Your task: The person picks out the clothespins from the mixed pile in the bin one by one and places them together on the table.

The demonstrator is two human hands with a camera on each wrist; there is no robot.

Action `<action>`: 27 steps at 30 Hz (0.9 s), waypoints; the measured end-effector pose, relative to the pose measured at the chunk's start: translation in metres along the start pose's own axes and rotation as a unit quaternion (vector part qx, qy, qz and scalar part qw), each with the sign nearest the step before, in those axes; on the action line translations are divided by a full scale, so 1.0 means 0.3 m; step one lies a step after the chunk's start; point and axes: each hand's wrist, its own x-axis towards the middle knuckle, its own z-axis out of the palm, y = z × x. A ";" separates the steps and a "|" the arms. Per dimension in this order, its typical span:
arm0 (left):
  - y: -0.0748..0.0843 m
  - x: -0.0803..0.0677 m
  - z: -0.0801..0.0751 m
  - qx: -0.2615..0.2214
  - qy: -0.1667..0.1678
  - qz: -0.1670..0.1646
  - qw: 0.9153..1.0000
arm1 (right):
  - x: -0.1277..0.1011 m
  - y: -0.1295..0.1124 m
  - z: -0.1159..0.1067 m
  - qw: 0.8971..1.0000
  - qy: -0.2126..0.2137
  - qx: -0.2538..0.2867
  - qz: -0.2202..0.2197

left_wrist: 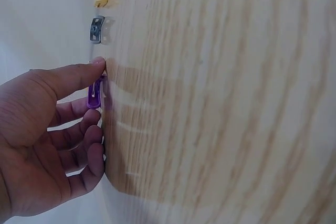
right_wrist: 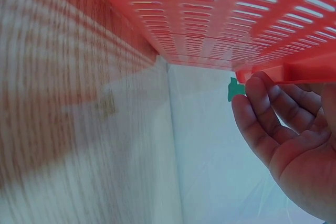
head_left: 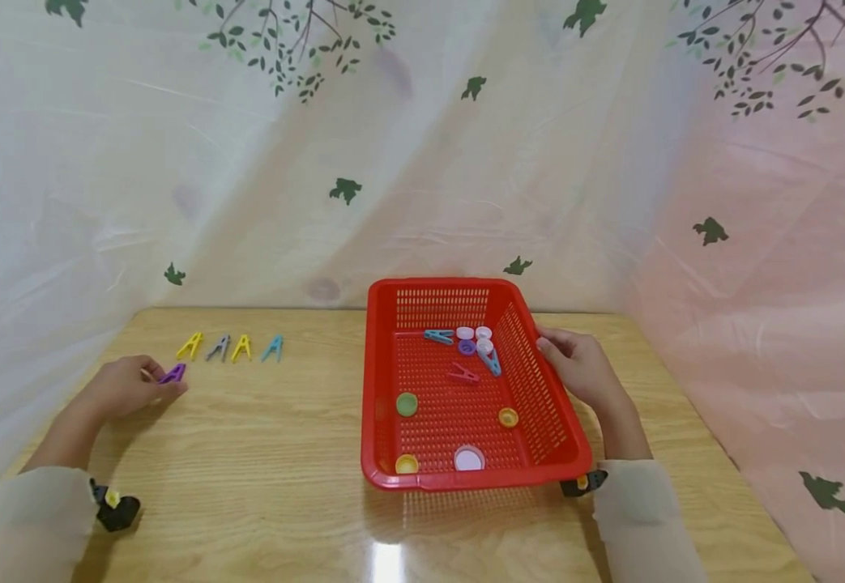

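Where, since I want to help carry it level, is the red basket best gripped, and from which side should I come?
The red basket is probably best gripped midway along its left rim, coming from the left: the right hand holds the opposite side, so the two would balance, and the raised rim keeps fingers off the clips and caps inside.

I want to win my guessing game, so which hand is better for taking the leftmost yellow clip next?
Probably the left hand, once free of the purple clip it pinches: the leftmost yellow clip is close by. The right hand holds the red basket, much farther away.
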 end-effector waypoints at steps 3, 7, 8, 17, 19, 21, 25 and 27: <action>-0.005 -0.004 0.002 -0.003 0.001 -0.005 1.000 | 0.002 0.000 0.001 1.000 -0.001 0.001 0.001; -0.005 -0.012 0.000 0.007 0.007 -0.002 1.000 | 0.002 -0.002 0.002 1.000 -0.003 -0.001 -0.001; -0.002 -0.015 -0.004 0.013 0.007 -0.004 1.000 | 0.003 -0.002 0.003 1.000 -0.003 -0.003 -0.001; 0.115 -0.008 -0.090 0.047 0.054 0.044 0.997 | 0.001 -0.005 0.000 1.000 -0.006 0.004 0.004; 0.162 0.003 -0.107 0.050 0.071 0.063 0.994 | 0.001 -0.004 -0.001 1.000 -0.006 0.005 0.005; 0.214 0.016 -0.123 0.049 0.081 0.078 0.992 | 0.001 -0.003 -0.001 1.000 -0.006 0.006 0.006; 0.331 0.043 -0.147 0.037 0.088 0.114 0.989 | 0.001 -0.002 -0.001 1.000 -0.006 0.006 0.010; 0.393 0.061 -0.150 0.034 0.091 0.139 0.986 | -0.001 -0.003 -0.002 1.000 -0.006 0.006 0.013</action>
